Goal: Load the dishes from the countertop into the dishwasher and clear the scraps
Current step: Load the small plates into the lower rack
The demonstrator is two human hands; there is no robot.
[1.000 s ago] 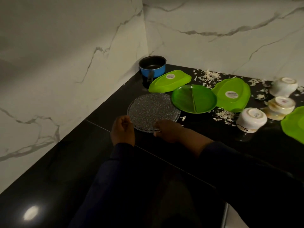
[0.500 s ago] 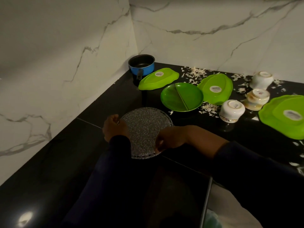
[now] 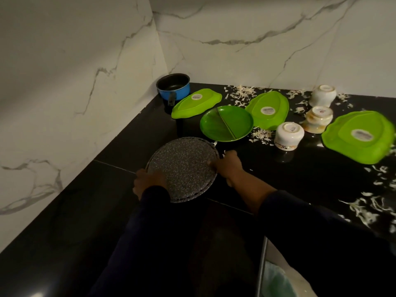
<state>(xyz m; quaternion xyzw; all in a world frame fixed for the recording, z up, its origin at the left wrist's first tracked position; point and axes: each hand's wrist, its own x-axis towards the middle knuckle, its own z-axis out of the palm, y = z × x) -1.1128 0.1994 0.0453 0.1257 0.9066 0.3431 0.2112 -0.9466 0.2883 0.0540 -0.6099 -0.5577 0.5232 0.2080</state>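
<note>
A round grey speckled plate (image 3: 183, 168) is tilted over the black countertop (image 3: 300, 179). My left hand (image 3: 147, 183) grips its near-left rim and my right hand (image 3: 227, 166) grips its right rim. Behind it lies a round divided green plate (image 3: 226, 123). Three upturned light-green trays lie further back: one at the left (image 3: 196, 103), one in the middle (image 3: 267, 110), one at the right (image 3: 360, 139). Three white bowls stand upside down (image 3: 289, 139), (image 3: 319, 119), (image 3: 323, 95). White scraps (image 3: 241, 94) are scattered among the dishes.
A blue saucepan (image 3: 173, 87) with a black inside sits in the corner against the marble walls. More scraps (image 3: 368, 209) litter the counter's right side. At the lower right, past the counter's edge, a pale bag-lined bin (image 3: 278, 279) shows.
The grey plate has come closer to me and its near edge has tipped up off the counter. My right hand has shifted from the plate's front edge to its right rim.
</note>
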